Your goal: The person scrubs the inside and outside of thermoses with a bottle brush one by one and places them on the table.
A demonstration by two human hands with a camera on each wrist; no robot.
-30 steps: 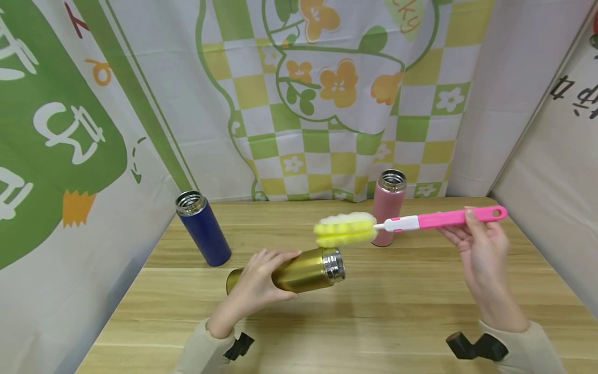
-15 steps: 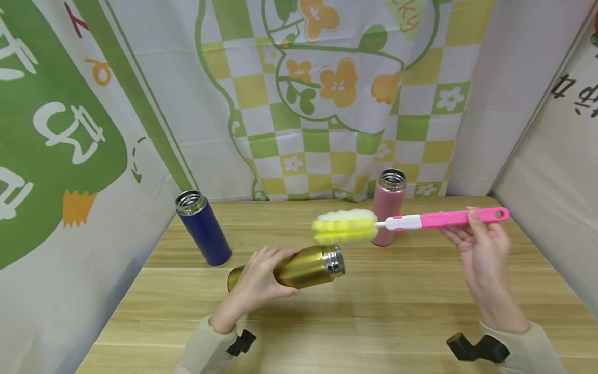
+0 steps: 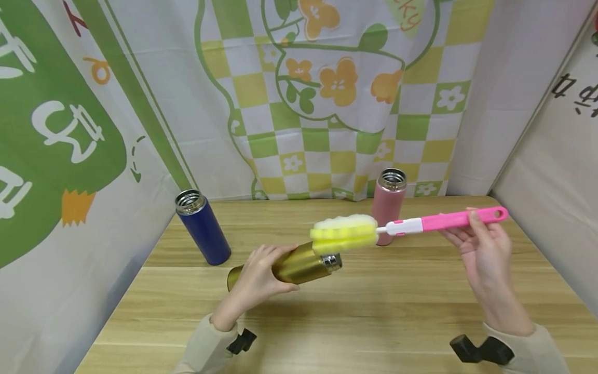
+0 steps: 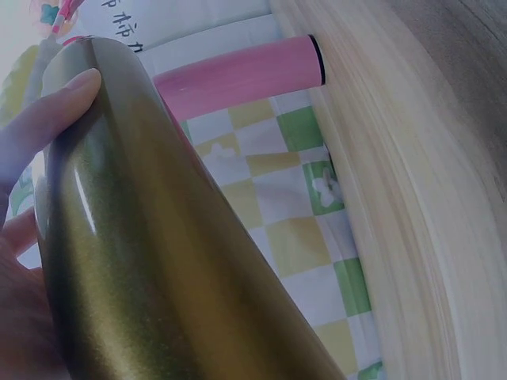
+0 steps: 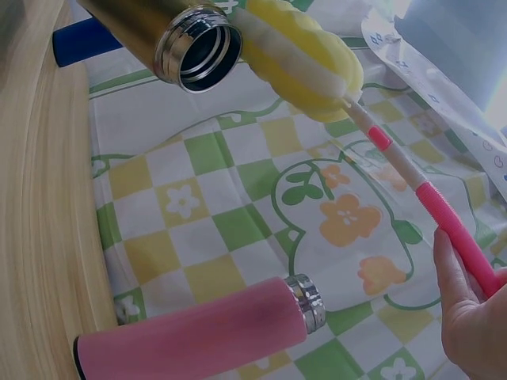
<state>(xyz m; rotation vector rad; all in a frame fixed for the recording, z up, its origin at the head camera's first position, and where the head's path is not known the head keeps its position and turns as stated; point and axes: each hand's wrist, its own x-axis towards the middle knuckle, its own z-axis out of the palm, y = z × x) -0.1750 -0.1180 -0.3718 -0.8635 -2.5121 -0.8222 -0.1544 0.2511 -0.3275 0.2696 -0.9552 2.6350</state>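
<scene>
My left hand grips a gold thermos bottle round its body, tilted on its side above the table with its steel mouth to the right. In the right wrist view that mouth is uncapped. My right hand holds a bottle brush by its pink handle, thumb on top. The brush's yellow and white sponge head points left and overlaps the bottle's neck in the head view. From the right wrist, the sponge appears beside the mouth, outside it. Whether they touch I cannot tell.
A blue bottle without a lid stands at the table's left. Another uncapped bottle, pink, stands at the back, partly behind the brush. The wooden table meets a patterned cloth at the back, with cloth walls on both sides.
The sponge head rises slightly, then comes down over the bottle's neck in the head view. The gold bottle has shifted up a little. Both hands keep their holds.
</scene>
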